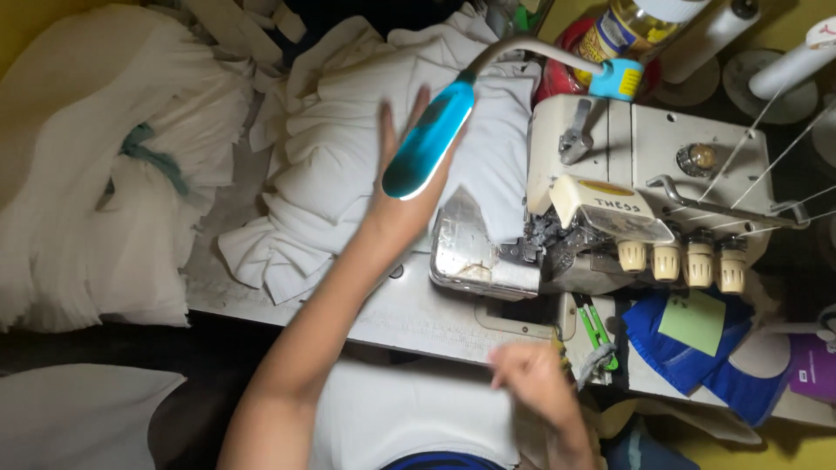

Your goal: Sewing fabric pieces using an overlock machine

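My left hand reaches far across the table and lies flat, fingers stretched, on a pile of folded white fabric pieces. A blue gooseneck lamp head hangs over the hand and hides most of it. My right hand hovers blurred at the table's near edge, fingers loosely apart, holding nothing I can see. It is just above a white cloth on my lap. A cream overlock sewing machine stands to the right of the pile.
A larger heap of white fabric fills the left. Green thread snips lie near the right hand, with blue cloth pieces and a green paper note beyond. A bottle of yellow oil and thread cones stand behind the machine.
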